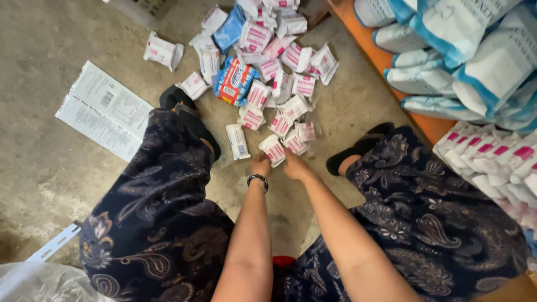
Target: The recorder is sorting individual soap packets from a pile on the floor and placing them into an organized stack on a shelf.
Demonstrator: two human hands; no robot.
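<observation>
Both hands reach down to the floor [50,168] between the knees. The left hand [260,166], with a bead bracelet [258,179] on its wrist, and the right hand [295,165] both touch one small white and pink packet [273,150]. The fingers of each grip curl at the packet, but how tight cannot be told. Just past it lies a heap of packets [274,72] with a blue and red pack [235,81] in it. On the right, white and blue bags [464,56] are piled on an orange shelf [386,61].

The light is soft, even daylight with weak shadows under the legs. The picture is mostly sharp, with wide-angle stretching near the edges.
</observation>
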